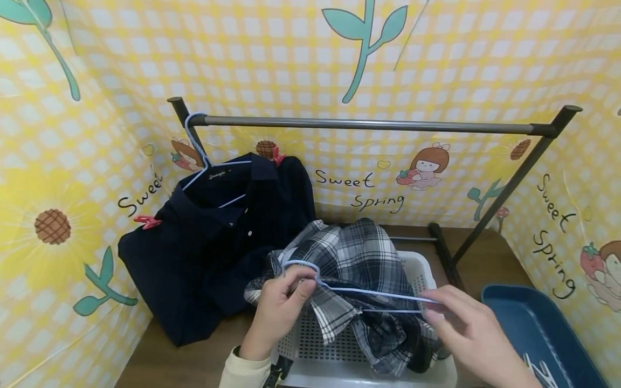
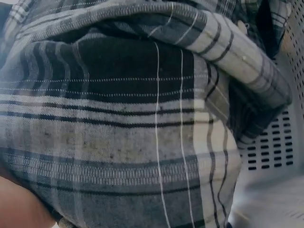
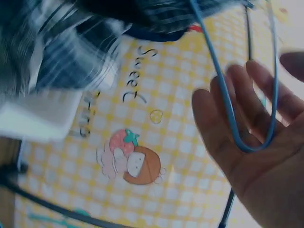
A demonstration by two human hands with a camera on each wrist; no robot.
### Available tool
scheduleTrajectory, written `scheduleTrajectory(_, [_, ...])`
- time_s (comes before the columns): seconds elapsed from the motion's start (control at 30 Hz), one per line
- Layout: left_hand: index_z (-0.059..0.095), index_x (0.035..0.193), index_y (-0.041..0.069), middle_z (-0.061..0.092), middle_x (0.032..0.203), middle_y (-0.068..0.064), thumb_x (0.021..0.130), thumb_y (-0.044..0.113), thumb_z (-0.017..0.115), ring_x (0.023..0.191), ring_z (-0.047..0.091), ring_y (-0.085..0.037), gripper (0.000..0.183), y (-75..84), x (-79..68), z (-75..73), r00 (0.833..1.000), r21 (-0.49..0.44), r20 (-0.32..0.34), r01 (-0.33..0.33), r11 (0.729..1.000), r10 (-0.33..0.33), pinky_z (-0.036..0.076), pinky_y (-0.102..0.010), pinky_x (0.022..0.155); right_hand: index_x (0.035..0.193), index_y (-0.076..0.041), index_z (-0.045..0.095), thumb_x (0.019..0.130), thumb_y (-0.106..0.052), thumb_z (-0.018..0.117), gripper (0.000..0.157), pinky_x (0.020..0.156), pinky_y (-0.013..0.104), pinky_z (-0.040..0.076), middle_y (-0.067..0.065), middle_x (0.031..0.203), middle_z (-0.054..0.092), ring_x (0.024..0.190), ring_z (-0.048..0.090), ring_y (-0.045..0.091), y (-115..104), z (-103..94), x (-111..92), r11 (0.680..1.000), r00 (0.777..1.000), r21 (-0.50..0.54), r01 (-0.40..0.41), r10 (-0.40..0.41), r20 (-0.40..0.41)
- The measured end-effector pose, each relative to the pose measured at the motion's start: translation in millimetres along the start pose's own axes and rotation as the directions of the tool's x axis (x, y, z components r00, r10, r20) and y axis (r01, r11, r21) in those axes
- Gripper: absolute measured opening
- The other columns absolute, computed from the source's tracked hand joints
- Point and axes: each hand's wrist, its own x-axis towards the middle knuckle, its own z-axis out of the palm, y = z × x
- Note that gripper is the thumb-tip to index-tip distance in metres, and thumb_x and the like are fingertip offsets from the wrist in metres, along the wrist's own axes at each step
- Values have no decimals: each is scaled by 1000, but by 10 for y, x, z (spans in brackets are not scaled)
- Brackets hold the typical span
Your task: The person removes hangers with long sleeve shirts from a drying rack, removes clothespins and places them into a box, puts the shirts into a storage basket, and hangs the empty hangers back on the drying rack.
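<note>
My left hand (image 1: 277,308) holds a light-blue hanger (image 1: 375,292) just below its hook, together with the collar of a grey plaid shirt (image 1: 351,253). The hanger's far end lies between the thumb and fingers of my right hand (image 1: 475,328). Up close in the right wrist view, the rounded hanger end (image 3: 249,148) sits against the palm, with the fingers (image 3: 237,114) bent slightly behind it. The shirt bunches over a white perforated basket (image 1: 335,374); its folds fill most of the left wrist view, where little of the left hand shows.
A dark navy shirt (image 1: 194,269) hangs on another blue hanger (image 1: 191,134) at the left end of a metal rack rail (image 1: 364,125). Red clips (image 1: 147,221) pinch its shoulders. At right, a blue tray (image 1: 543,318) has white clips (image 1: 538,369) in it. Printed cloth surrounds everything.
</note>
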Motion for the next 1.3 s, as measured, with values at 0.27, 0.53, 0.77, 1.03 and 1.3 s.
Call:
scheduleTrajectory(0.27, [66, 99, 19, 65, 86, 10, 89, 19, 66, 70, 57, -5, 10, -9, 3, -5, 999, 118, 12, -48, 992, 47, 46, -22, 62, 66, -22, 50, 71, 10, 73, 40, 48, 14, 28, -13, 66, 40, 58, 35, -2, 74, 60, 7, 983, 955, 28, 182, -170, -243])
scheduleTrajectory(0.53, [66, 105, 20, 65, 104, 7, 91, 31, 64, 95, 62, -12, 18, -110, -11, -123, 997, 243, 0, -70, 968, 72, 50, -33, 76, 64, 4, 56, 79, 29, 48, 30, 56, 20, 40, 12, 65, 56, 61, 51, 15, 112, -221, -39, 807, 901, 478, 346, -144, -410])
scheduleTrajectory(0.77, [65, 111, 13, 63, 108, 3, 94, 15, 60, 100, 59, -15, 18, -132, 19, -211, 994, 246, -107, 2, 969, 25, 46, -34, 85, 62, 13, 49, 83, 31, 34, 32, 59, 24, 43, 19, 62, 53, 60, 50, 21, 219, -305, -163, 685, 871, 628, 369, -19, -491])
scheduleTrajectory(1.03, [57, 124, 11, 58, 121, -1, 97, 24, 54, 112, 51, -19, 30, -72, 116, -193, 986, 288, -159, 7, 958, 40, 37, -39, 94, 63, 13, 49, 83, 31, 34, 31, 59, 26, 43, 19, 63, 53, 61, 50, 22, 171, -269, -136, 654, 873, 646, 394, -48, -484])
scheduleTrajectory(1.3, [65, 104, 12, 59, 97, 4, 91, 5, 60, 85, 54, -11, 16, -50, 122, -171, 983, 169, -25, -174, 970, 180, 42, -24, 75, 62, 14, 48, 83, 30, 38, 29, 57, 25, 44, 19, 63, 54, 60, 52, 23, 88, -316, -65, 631, 866, 638, 440, -113, -486])
